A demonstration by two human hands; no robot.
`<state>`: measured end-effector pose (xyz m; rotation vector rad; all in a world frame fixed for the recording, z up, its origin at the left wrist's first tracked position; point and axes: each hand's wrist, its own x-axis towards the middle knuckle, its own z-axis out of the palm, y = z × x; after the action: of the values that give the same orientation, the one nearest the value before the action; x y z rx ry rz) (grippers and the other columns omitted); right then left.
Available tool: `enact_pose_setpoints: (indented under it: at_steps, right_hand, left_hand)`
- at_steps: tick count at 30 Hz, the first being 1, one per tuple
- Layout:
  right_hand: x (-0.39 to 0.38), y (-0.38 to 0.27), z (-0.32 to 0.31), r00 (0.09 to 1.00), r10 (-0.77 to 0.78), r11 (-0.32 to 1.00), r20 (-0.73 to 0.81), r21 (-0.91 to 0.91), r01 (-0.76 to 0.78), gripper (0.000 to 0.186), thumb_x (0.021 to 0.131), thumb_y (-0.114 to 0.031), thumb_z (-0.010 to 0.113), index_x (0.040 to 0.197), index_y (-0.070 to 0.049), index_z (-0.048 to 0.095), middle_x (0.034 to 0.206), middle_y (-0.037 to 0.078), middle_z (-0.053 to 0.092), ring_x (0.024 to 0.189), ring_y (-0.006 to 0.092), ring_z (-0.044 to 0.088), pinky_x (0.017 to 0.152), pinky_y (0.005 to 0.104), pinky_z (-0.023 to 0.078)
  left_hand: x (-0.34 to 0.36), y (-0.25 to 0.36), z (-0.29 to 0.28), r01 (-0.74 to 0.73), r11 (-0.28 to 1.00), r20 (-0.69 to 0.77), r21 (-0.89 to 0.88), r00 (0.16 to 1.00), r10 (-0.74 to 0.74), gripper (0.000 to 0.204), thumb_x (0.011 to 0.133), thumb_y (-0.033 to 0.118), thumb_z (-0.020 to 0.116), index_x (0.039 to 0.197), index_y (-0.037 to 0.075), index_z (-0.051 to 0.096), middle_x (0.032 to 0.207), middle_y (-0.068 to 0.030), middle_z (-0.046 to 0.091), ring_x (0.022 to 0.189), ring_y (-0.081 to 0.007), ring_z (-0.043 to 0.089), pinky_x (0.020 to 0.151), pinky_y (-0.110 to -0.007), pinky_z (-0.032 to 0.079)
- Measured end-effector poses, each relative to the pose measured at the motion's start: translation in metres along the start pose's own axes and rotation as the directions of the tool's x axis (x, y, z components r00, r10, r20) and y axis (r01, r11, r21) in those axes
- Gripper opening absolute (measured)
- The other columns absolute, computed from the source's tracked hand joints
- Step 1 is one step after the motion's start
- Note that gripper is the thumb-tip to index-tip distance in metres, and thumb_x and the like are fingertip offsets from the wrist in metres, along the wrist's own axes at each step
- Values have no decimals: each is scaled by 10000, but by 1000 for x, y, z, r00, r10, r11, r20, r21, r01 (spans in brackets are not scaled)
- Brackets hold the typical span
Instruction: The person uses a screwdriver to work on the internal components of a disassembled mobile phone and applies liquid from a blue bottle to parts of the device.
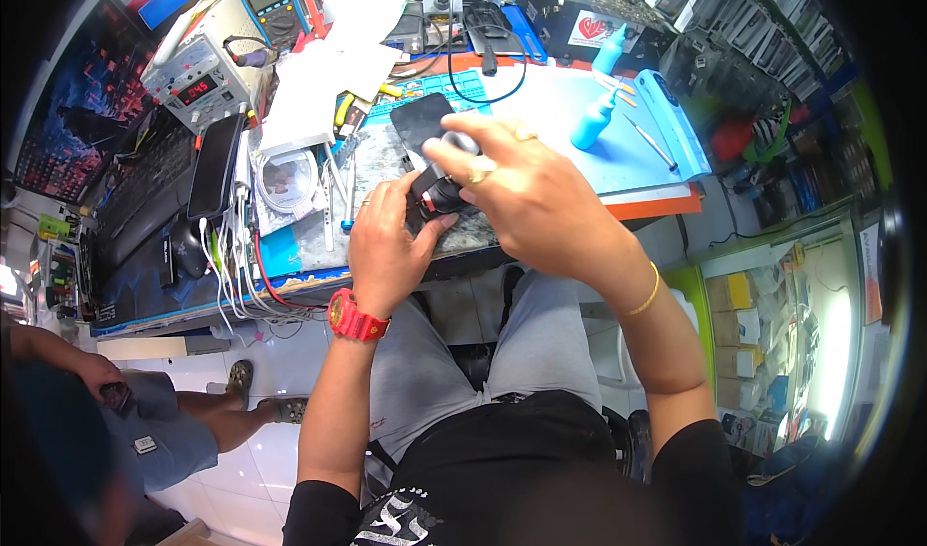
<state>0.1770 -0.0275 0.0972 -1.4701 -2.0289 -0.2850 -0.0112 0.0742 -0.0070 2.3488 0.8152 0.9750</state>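
My left hand (388,235) closes its thumb and fingers around a small black object (442,196) with a red mark, at the front of the grey work mat. My right hand (531,184) is over the same spot, its fingers bent around something with a rounded grey end (463,142). The fingers cover much of both things, so their kind is unclear. Just beyond lies a dark flat phone-like panel (421,119). A gold bracelet is on my right wrist and a red watch (355,318) on my left.
Left stand a power supply (198,84), a multimeter (274,10), a phone (215,168) and white cables (220,276). Tweezers (328,206) lie beside the mat. Two blue bottles (592,124) and a pen-like tool (651,144) are at right. Another person's hand (99,377) shows lower left.
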Motion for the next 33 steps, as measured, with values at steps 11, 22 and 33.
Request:
enact_pose_setpoints:
  at_steps: [11, 22, 33]
  right_hand:
    - [31, 13, -1, 955, -17, 986, 297, -154, 66, 271, 831, -86, 796, 1085, -13, 739, 1146, 169, 681, 1042, 323, 723, 875, 412, 606]
    - [27, 18, -9, 957, 14, 972, 288, -229, 55, 320, 996, -265, 754, 1179, -8, 706, 1051, 155, 698, 993, 333, 731, 844, 432, 588]
    - [24, 26, -1, 970, -75, 963, 232, -236, 131, 360, 1029, -290, 729, 1223, 13, 703, 1079, 166, 739, 981, 314, 780, 766, 431, 612]
  left_hand:
    - [2, 0, 1, -29, 999, -15, -23, 999, 29, 613, 850, 227, 928, 1361, 19, 662, 1067, -164, 687, 965, -380, 685, 828, -473, 547]
    - [1, -1, 2, -23, 1000, -11, -10, 1000, 23, 595, 858, 230, 919, 1352, 13, 671, 1054, -157, 676, 967, -379, 675, 840, -472, 532]
    - [0, -2, 2, 6, 1000, 0, -16, 1000, -6, 592, 857, 230, 919, 1351, 6, 679, 1049, -152, 677, 953, -361, 674, 838, -462, 533]
